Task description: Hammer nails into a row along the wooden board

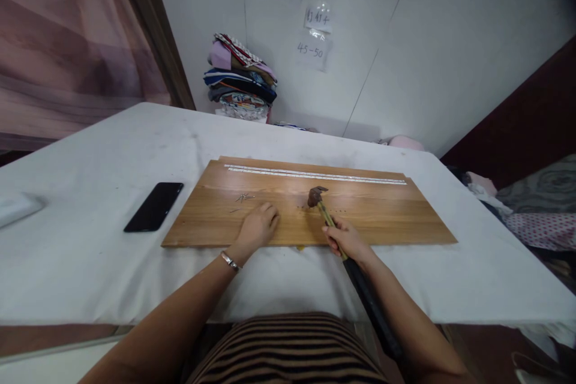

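Our claw hammer slants over the near edge of the wooden board, its head above the board's middle. Our right hand wraps the handle, fairly close to the head; gripping lower, on the black section, should give us a fuller, steadier blow. Our left hand rests near the same edge, fingers curled; we cannot tell whether it pinches anything, but those fingertips are best kept clear of the head. Loose nails lie toward the left edge; beyond it sits a smartphone.
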`<control>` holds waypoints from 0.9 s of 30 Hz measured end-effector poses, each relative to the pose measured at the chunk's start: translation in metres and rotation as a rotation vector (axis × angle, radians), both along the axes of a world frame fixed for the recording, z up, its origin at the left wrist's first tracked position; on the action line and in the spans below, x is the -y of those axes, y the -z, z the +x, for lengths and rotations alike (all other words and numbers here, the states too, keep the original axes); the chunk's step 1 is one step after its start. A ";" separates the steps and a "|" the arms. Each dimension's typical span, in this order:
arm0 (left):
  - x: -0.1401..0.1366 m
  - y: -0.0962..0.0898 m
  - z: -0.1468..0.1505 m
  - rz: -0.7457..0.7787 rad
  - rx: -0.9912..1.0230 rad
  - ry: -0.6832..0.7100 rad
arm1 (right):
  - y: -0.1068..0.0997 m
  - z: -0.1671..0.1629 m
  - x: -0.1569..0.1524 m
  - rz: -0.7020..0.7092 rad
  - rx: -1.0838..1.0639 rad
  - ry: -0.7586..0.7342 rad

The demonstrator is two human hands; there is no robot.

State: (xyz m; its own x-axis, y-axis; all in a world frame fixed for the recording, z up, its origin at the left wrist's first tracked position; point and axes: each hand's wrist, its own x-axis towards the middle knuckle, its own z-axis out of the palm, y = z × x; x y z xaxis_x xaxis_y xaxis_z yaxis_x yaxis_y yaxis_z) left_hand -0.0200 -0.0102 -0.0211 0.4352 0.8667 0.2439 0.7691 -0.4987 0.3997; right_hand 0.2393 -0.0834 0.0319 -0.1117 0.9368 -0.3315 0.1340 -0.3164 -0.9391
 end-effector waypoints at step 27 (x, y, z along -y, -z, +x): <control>0.001 -0.004 0.001 -0.013 -0.027 -0.003 | 0.001 -0.001 -0.001 -0.017 0.007 0.001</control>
State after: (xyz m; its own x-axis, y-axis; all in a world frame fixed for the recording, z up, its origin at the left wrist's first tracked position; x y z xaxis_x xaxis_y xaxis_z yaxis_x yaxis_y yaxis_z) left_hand -0.0190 -0.0116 -0.0169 0.4392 0.8709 0.2206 0.7809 -0.4915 0.3856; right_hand 0.2385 -0.0828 0.0307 -0.1082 0.9313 -0.3477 0.1403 -0.3320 -0.9328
